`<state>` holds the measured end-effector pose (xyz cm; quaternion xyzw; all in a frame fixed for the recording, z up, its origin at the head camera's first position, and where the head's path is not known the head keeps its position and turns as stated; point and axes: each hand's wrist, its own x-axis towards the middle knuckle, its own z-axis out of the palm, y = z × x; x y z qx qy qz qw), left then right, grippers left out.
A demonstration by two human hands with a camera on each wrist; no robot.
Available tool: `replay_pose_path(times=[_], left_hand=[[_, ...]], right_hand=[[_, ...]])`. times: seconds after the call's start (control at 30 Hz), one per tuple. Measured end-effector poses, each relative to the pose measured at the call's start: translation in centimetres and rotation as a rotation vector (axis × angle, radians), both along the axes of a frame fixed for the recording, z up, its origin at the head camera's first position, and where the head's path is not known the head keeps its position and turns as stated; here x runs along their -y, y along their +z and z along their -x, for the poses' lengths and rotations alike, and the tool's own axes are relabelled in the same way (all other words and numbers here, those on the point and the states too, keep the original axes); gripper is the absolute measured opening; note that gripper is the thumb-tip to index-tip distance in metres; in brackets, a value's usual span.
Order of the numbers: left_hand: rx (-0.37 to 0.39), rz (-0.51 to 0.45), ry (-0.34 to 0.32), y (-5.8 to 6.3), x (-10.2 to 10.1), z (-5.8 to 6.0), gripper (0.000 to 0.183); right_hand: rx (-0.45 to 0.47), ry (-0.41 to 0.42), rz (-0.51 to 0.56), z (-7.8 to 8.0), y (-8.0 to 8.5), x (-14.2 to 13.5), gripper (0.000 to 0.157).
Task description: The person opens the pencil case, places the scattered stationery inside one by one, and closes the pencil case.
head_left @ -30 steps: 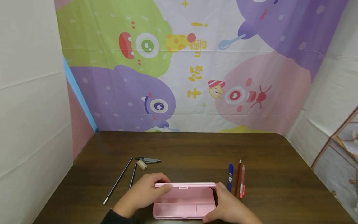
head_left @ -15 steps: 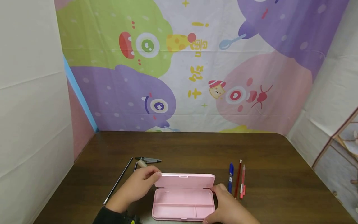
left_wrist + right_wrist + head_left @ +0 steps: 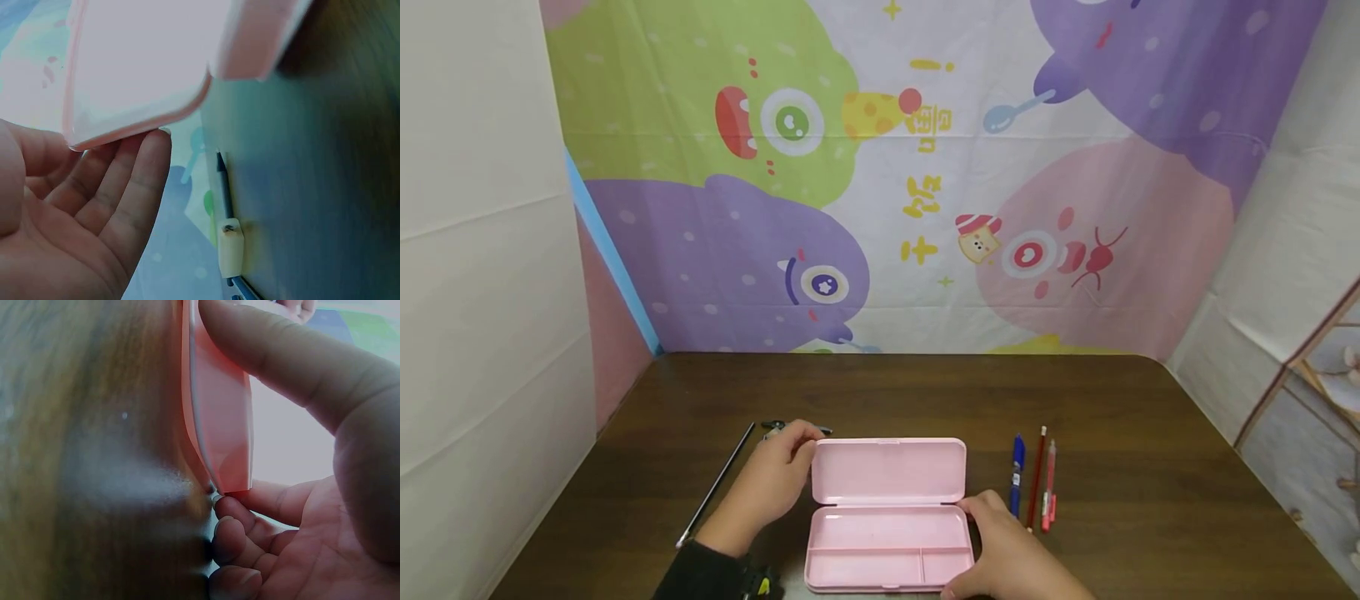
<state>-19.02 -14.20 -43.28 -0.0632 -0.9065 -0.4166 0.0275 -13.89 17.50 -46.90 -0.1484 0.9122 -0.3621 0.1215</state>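
Note:
A pink pencil case (image 3: 871, 528) lies unfolded on the dark wooden table, its lid (image 3: 889, 472) tipped back and its base split into compartments with nothing visible inside. My left hand (image 3: 773, 477) holds the lid at its upper left corner. Seen from the left wrist, the fingers of that hand (image 3: 94, 219) stretch along the lid's short edge, the thumb by its corner. At the base's right end, my right hand (image 3: 1011, 550) grips the case, thumb towards the front and fingers at the back corner. Its fingertips reach the tabletop in the right wrist view.
Left of the case lies a dark pencil (image 3: 718, 483). A compass (image 3: 772, 426) and a beige eraser (image 3: 231, 253) are beyond my left hand, partly covered in the head view. To the right lie a blue pen (image 3: 1017, 477), a dark red pencil (image 3: 1037, 475) and a pink pen (image 3: 1049, 492).
The lid has swung up and backwards from nearly level, revealing its inner face. My left hand has moved away from me and to the left with it. The right hand has stayed at the base.

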Motion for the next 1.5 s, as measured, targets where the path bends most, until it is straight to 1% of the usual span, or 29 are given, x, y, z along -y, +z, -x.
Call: replay_pose_path(times=[0.1, 0.17, 0.33, 0.43, 0.57, 0.67, 0.8, 0.93, 1.17, 1.33, 1.5], left_hand=[[0.011, 0.012, 0.016, -0.3, 0.0, 0.4, 0.011], [0.009, 0.036, 0.028, -0.6, 0.0, 0.7, 0.013], [-0.021, 0.148, 0.046, -0.9, -0.3, 1.2, 0.018], [-0.049, 0.222, 0.046, -1.0, -0.6, 1.4, 0.019], [-0.069, 0.295, 0.045, -1.1, -0.8, 1.6, 0.021], [-0.077, 0.329, 0.026, -1.2, -1.0, 1.6, 0.024], [-0.068, 0.36, -0.003, -1.4, -1.1, 1.5, 0.025], [-0.051, 0.393, -0.019, -1.5, -1.2, 1.4, 0.027], [0.025, 0.442, -0.069, -1.5, -1.2, 1.5, 0.035], [0.026, 0.466, -0.113, -1.8, -1.1, 1.7, 0.031], [0.055, 0.465, -0.129, -1.9, -1.0, 1.6, 0.027]], right_hand=[[0.004, 0.001, 0.001, 0.0, 0.0, 0.0, 0.1], [0.002, 0.003, 0.0, 0.1, 0.0, -0.1, 0.1], [0.011, 0.001, -0.007, 0.0, 0.1, -0.1, 0.1], [0.009, -0.002, -0.012, 0.0, 0.1, -0.1, 0.1], [0.001, -0.001, -0.01, -0.1, 0.1, 0.0, 0.1], [0.003, 0.0, -0.006, -0.1, 0.1, 0.0, 0.1], [0.0, -0.001, -0.004, -0.1, 0.1, 0.0, 0.1], [0.0, -0.003, 0.0, -0.1, 0.1, 0.0, 0.098], [0.007, -0.015, 0.009, -0.2, 0.2, 0.1, 0.099], [0.008, -0.016, 0.013, -0.2, 0.2, 0.1, 0.098], [0.019, -0.016, 0.017, -0.1, 0.2, 0.1, 0.097]])
